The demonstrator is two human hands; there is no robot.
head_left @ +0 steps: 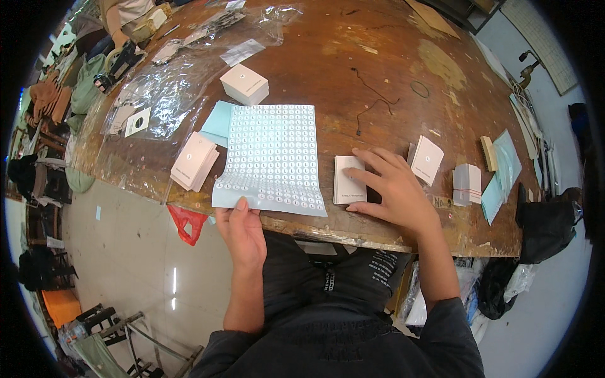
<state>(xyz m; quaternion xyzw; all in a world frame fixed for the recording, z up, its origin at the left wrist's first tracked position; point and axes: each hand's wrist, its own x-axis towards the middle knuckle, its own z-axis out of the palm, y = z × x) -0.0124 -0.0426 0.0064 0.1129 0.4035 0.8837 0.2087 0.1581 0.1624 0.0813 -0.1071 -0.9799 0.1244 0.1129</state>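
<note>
A sheet of small round white stickers on pale blue backing lies on the wooden table, its near edge curled up and jutting past the table's edge. My left hand pinches that edge near its left corner, thumb on top and fingers underneath. To the sheet's right, a stack of pale pink cards lies by the table's edge. My right hand spreads over it, its fingertips at the far end and on the top card, the thumb at the near end.
More card stacks stand left, behind and right; a banded stack lies further right, near a wooden brush and blue sheets. Clear plastic bags cover the far left. A black cord lies mid-table.
</note>
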